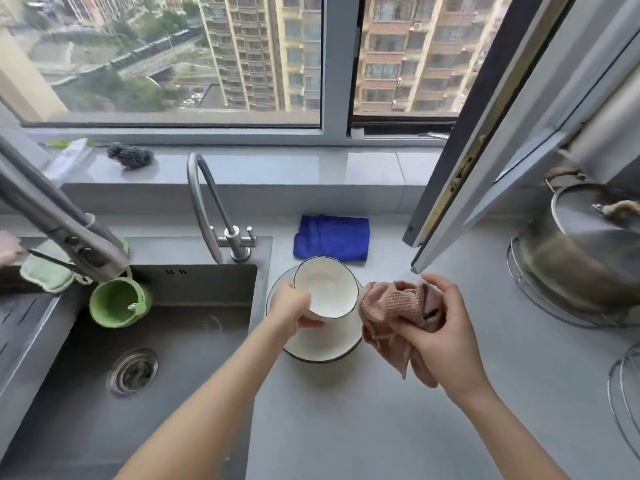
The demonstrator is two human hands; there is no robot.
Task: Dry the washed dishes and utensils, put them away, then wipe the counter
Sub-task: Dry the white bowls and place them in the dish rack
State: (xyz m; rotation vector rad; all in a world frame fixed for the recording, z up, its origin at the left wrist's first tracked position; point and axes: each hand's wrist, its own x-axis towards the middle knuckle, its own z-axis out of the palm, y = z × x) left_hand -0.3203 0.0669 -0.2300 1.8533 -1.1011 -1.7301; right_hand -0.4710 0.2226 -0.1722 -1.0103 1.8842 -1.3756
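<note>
The left hand [294, 306] grips the bowl [325, 289] by its near rim, tilted so the opening faces the right hand [440, 330]. This exposes the inside for wiping. The right hand holds the bunched cloth [398, 317] just beside the bowl's rim. The plate [322, 344] lies under the bowl on the surface [346, 410]. A blue cloth [330, 237] lies beyond both hands.

counter [381, 410] with plate [322, 346], blue cloth [331, 237]
</note>
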